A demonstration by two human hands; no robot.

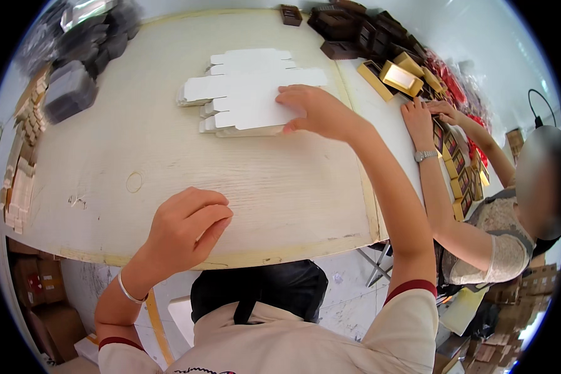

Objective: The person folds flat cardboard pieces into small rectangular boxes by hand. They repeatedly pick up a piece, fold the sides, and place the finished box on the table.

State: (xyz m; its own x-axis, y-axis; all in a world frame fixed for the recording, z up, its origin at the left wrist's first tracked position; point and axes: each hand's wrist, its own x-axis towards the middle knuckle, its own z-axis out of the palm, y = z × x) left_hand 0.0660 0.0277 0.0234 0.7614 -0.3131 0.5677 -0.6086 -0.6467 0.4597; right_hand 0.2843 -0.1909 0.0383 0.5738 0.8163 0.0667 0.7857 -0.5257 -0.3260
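Observation:
A stack of flat white die-cut box blanks lies on the pale wooden table toward its far side. My right hand is stretched out with its fingers resting on the right part of the top blank. My left hand rests near the table's front edge with its fingers curled loosely; nothing shows in it. A thin bracelet circles my left wrist.
Another person at the right has both hands on gold and brown window boxes. Dark brown boxes and gold boxes are piled at the far right. Dark plastic trays and small tan pieces line the left.

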